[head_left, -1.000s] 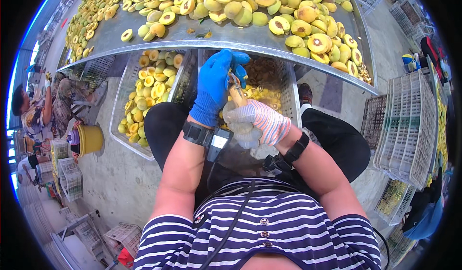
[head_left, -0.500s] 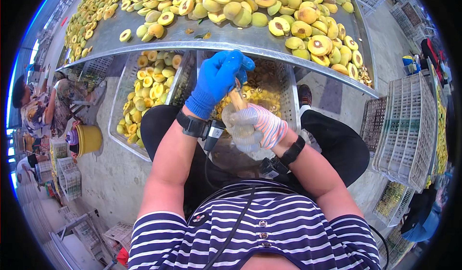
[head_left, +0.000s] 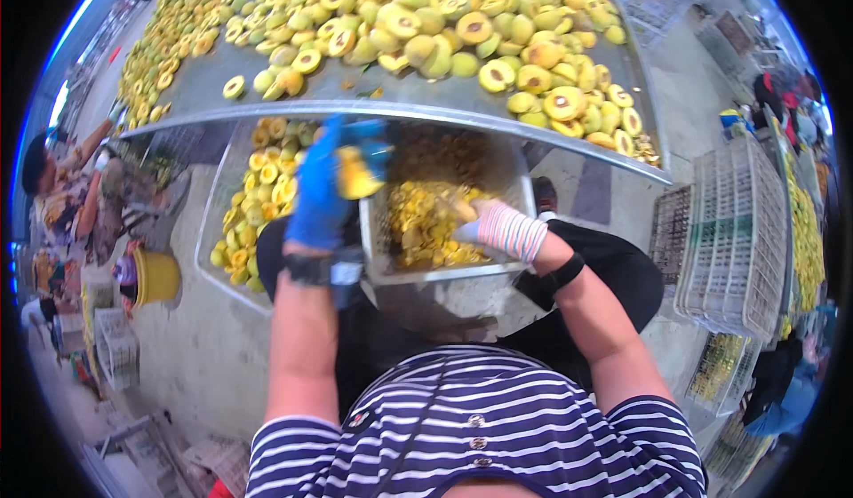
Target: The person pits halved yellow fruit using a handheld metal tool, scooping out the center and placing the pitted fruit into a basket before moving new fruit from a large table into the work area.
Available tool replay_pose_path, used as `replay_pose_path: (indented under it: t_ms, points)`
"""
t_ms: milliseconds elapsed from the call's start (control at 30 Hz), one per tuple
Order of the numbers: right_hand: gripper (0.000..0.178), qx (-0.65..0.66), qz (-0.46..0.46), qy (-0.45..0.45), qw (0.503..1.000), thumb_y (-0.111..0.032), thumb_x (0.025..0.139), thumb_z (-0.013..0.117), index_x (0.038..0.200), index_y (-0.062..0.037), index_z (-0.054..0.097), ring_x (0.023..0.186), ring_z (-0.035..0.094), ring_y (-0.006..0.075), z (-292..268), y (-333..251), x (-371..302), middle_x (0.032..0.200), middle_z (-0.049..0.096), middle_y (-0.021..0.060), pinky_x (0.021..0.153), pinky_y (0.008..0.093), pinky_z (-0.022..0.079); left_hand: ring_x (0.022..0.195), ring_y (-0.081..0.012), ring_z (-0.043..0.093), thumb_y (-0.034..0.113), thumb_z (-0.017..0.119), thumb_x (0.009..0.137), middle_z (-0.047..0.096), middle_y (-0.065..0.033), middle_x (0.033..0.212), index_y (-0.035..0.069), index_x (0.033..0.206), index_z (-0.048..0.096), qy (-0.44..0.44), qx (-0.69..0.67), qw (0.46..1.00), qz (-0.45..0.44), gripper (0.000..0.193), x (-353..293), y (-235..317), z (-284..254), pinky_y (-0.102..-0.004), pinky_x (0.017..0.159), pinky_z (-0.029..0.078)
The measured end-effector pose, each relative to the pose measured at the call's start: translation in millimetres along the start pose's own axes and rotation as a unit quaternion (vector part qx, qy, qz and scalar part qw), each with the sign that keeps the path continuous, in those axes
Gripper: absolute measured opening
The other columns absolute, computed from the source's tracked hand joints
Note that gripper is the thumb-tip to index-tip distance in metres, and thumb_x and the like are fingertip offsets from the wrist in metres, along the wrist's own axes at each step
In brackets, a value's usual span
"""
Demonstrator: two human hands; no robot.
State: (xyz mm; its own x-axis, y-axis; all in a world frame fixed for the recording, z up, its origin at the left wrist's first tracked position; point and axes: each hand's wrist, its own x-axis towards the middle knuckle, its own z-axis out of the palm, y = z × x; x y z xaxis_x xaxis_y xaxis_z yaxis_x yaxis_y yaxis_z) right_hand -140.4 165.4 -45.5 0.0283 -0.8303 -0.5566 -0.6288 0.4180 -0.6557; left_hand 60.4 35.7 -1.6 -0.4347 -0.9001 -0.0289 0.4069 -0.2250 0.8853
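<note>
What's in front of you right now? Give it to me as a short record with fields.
Left hand: blue glove, blurred, holding a yellow fruit half
Right hand: striped glove, apparently gripping a blurred tan handle
Table: metal, bearing many halved fruits, some with brown pits showing
Left crate: pale rim, fruit halves inside
Right crate: pale rim, yellow pieces and brown bits inside
Far left: seated person, yellow bucket
Right: stacked crates

A blue glove (head_left: 318, 200) covered the left hand (head_left: 322, 183), a striped pale glove (head_left: 515, 231) the right hand (head_left: 494, 227). Black wrist straps (head_left: 566, 271) went with black trousers (head_left: 617, 262) and a navy-and-white striped shirt (head_left: 524, 409) crossed by a dark cable (head_left: 421, 416).
</note>
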Motion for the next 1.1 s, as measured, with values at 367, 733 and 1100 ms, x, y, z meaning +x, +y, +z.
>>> replay_pose_path:
  t_ms: [367, 733, 1100]
  points:
    - [0.046, -0.056, 0.062, 0.322, 0.943, -0.037, 0.077, 0.063, 0.106, -0.0016, 0.059, 0.087, 0.065, 0.0358, -89.8, -13.1, -49.1, 0.090, 0.066, 0.0226, 0.078, 0.0414, 0.051, 0.099, -0.0183, 0.062, 0.026, 0.052, 0.096, 0.063, -0.0090, 0.116, 0.004, 0.124, 0.058, 0.193, 0.429, 0.877, 0.100, 0.036, -33.3, 107.6, -156.6, -0.0298, 0.085, 0.047]
    - [0.052, 0.139, -0.012, 0.398, 0.907, -0.030, 0.077, 0.074, 0.115, -0.0010, 0.055, 0.086, 0.064, 0.0256, -159.1, 48.7, 21.5, 0.095, 0.067, 0.0151, 0.074, 0.0351, 0.050, 0.110, -0.0198, 0.059, 0.032, 0.045, 0.099, 0.061, -0.0103, 0.121, 0.005, 0.131, 0.053, -0.132, 0.140, 0.981, -0.030, 0.042, 66.0, 4.9, 62.9, -0.0309, 0.092, 0.046]
    - [0.037, 0.134, -0.118, 0.300, 0.937, -0.028, 0.084, 0.065, 0.103, 0.0020, 0.056, 0.083, 0.060, 0.0416, -58.5, -65.0, 11.8, 0.083, 0.061, 0.0238, 0.074, 0.0445, 0.047, 0.105, -0.0317, 0.061, 0.032, 0.037, 0.103, 0.060, -0.0195, 0.114, -0.005, 0.124, 0.049, -0.097, -0.129, 0.986, 0.036, 0.044, 74.3, -43.7, 50.2, -0.0431, 0.093, 0.051]
